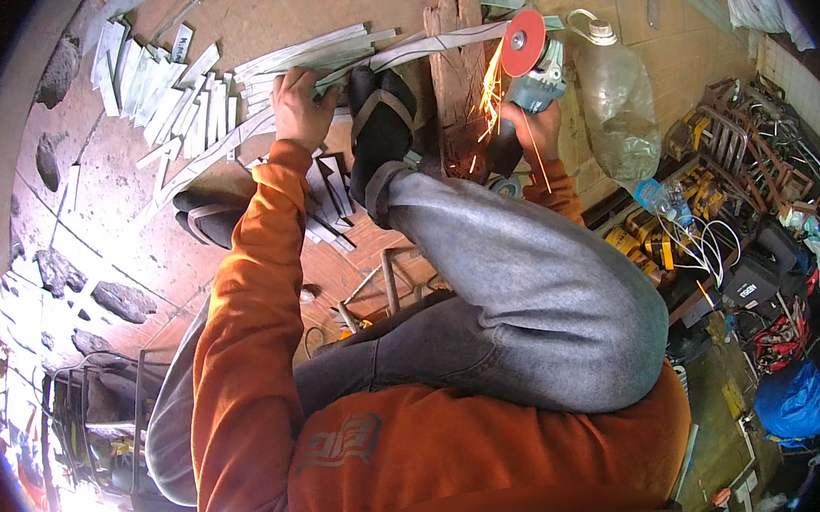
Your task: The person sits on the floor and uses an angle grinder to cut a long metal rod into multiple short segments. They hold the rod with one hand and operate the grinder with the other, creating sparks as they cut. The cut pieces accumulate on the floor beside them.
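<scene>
My right hand grips a blue-grey angle grinder with a red disc. Orange sparks spray down from the disc's left edge. A long, thin metal strip lies across a worn wooden beam, its right end by the disc. My left hand is curled over the long strips left of the beam; its fingertips are partly hidden. My sandalled foot rests beside that hand, against the strips.
Several short cut strips lie heaped at the far left. A clear plastic jug stands right of the grinder. Tools and yellow power-tool parts crowd the right side, with a blue bag below. Dark stones lie on the left.
</scene>
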### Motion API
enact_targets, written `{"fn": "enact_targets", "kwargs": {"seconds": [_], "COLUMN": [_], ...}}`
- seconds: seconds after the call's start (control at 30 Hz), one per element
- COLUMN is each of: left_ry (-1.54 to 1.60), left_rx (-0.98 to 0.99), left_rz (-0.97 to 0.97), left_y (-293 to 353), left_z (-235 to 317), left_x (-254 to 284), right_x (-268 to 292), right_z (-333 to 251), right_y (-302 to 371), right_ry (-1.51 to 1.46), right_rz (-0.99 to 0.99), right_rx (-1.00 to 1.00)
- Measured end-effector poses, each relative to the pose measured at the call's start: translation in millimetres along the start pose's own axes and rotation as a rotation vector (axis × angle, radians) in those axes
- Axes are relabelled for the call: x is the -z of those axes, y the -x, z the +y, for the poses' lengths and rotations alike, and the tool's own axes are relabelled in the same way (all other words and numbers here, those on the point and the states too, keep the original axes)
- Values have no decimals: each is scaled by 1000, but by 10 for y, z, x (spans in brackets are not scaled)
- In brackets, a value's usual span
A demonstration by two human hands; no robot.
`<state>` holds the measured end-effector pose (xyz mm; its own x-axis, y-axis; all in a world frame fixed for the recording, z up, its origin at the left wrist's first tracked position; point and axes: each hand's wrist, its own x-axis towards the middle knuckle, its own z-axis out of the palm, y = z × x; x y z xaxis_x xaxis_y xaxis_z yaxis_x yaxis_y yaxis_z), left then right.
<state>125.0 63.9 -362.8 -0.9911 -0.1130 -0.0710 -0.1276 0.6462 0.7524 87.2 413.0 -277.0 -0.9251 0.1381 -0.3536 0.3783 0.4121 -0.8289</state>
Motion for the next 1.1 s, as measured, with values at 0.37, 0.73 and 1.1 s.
{"fn": "enact_targets", "kwargs": {"seconds": [0.37, 0.73, 1.1], "left_ry": [26, -16, -54], "left_rx": [14, 61, 9], "left_rz": [-10, -15, 29], "left_y": [-2, 14, 11], "left_z": [-24, 8, 56], "left_x": [-23, -38, -18], "right_x": [31, 20, -11], "right_z": [-3, -88, -133], "right_y": [-84, -90, -135], "right_ry": [-3, -29, -8], "right_rz": [22, 3, 31], "right_rx": [-32, -66, -25]}}
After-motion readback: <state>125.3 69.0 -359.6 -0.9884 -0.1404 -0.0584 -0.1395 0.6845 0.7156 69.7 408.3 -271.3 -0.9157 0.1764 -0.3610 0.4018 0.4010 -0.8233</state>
